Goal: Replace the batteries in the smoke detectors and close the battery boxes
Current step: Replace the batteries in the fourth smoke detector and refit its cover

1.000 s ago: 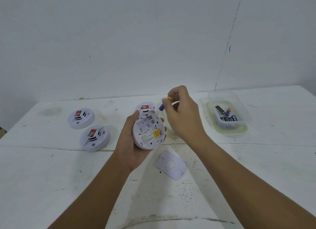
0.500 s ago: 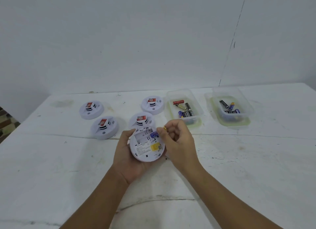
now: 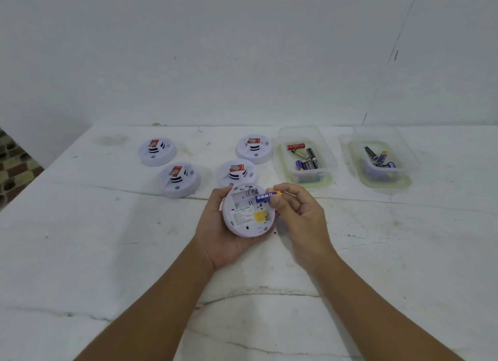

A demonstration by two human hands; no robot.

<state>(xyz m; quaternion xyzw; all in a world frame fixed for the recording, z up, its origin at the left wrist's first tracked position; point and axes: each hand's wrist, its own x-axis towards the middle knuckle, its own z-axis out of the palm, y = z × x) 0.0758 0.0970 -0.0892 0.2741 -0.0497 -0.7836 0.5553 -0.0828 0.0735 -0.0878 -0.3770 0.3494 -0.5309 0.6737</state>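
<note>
My left hand (image 3: pixel 219 236) grips a white round smoke detector (image 3: pixel 248 216) with its underside up and its battery box uncovered. My right hand (image 3: pixel 299 215) pinches a blue and yellow battery (image 3: pixel 265 197) lying crosswise over the right end of that box. Several more detectors rest face up on the white table: one just behind the held one (image 3: pixel 237 173), one at the back middle (image 3: pixel 253 148), and two on the left (image 3: pixel 178 179) (image 3: pixel 156 150).
Two clear plastic tubs hold loose batteries: one at the back middle-right (image 3: pixel 307 177) and one further right (image 3: pixel 385 184). The table (image 3: pixel 107 253) runs up to a white wall. A patterned floor shows past the table's left edge (image 3: pixel 13 169).
My right hand brought the battery down from above the tubs to the detector's battery box. The view has tilted down, and the loose white cover seen a second ago is out of sight.
</note>
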